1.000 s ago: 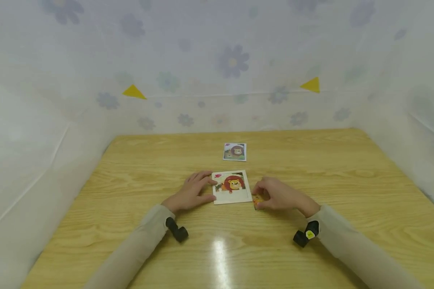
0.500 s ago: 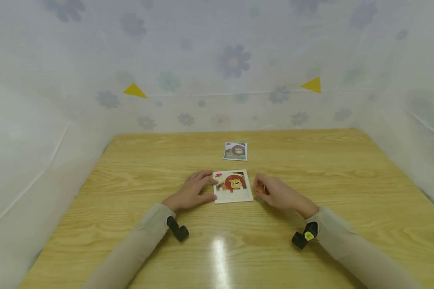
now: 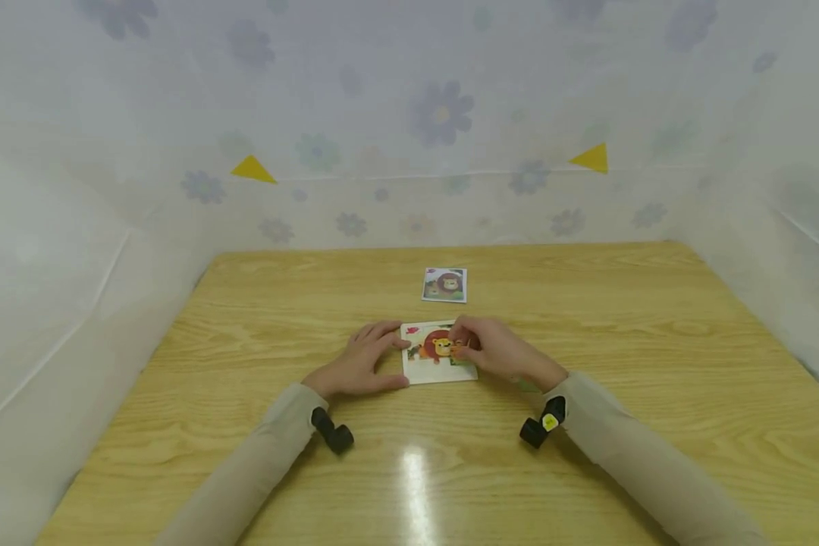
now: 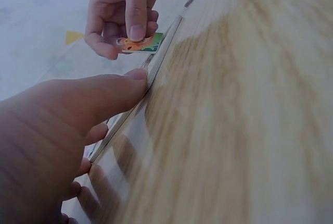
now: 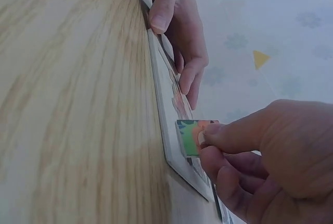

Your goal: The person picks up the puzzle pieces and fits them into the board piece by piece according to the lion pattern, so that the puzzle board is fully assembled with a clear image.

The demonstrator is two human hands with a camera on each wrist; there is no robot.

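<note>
A square puzzle board (image 3: 437, 373) with a white frame lies on the wooden table, its upper part showing a lion picture and its lower part a bare white strip. My left hand (image 3: 356, 365) rests along the board's left edge, thumb at the lower corner and fingertips on the upper rim. Between thumb and fingers, my right hand (image 3: 501, 353) pinches a small puzzle piece (image 5: 188, 139), green and orange. It holds the piece over the right side of the board. In the left wrist view the piece (image 4: 148, 42) is tilted, and fingers hide part of it.
Behind the board lies a card (image 3: 444, 285) with the full lion picture. A small green piece (image 3: 528, 385) shows partly under my right wrist. A flower-patterned white cloth (image 3: 409, 205) with yellow triangles surrounds the table (image 3: 280, 485).
My right hand has lifted the puzzle piece from the table beside the board and moved left, over the board's right side. My left hand has stayed at the board's left edge.
</note>
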